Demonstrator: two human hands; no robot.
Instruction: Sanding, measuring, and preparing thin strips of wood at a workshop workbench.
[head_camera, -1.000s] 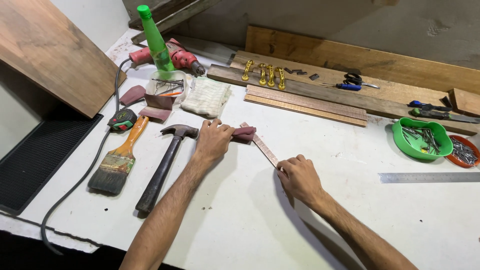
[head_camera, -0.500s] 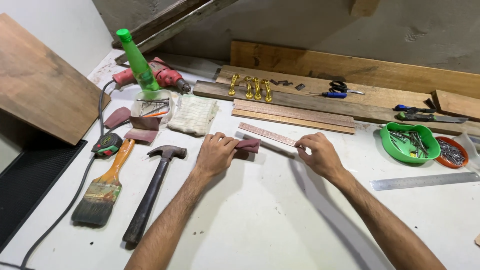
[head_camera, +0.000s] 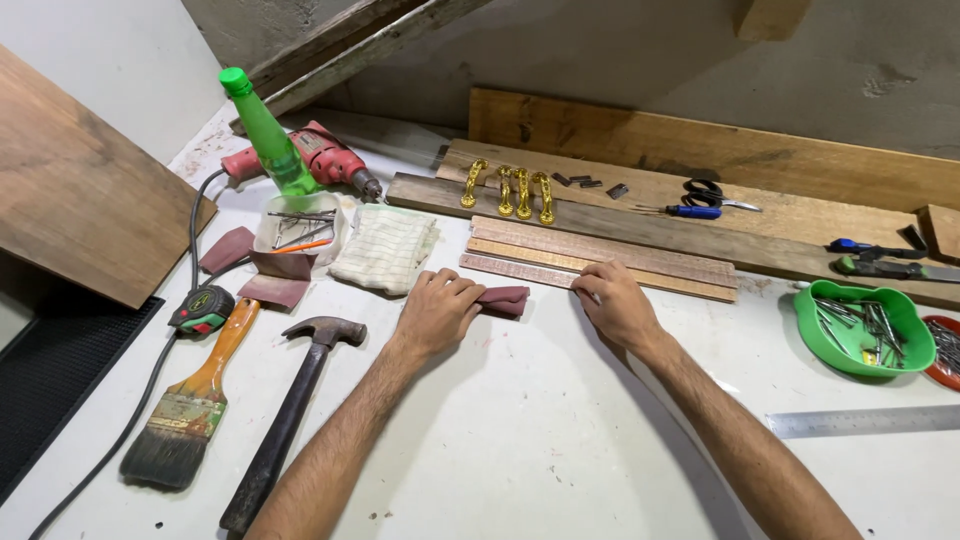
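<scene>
Two hands work apart: left hand (head_camera: 437, 312) grasping folded sandpaper (head_camera: 503, 299), right hand (head_camera: 612, 303) pressing the nearest wooden strip (head_camera: 520, 269), released.

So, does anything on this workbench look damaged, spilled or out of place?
Nothing looks spilled or broken. The left hand holds a folded dark red sandpaper piece, and the right hand rests on the nearest thin wooden strip. The strips lie neatly side by side.

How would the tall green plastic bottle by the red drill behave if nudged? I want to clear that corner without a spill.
The tall green plastic bottle is narrow and already stands tilted, so it would probably tip easily. Its round body would then likely roll toward the red drill. It looks see-through and thin-walled, so it is probably light; how full it is cannot be told.
</scene>
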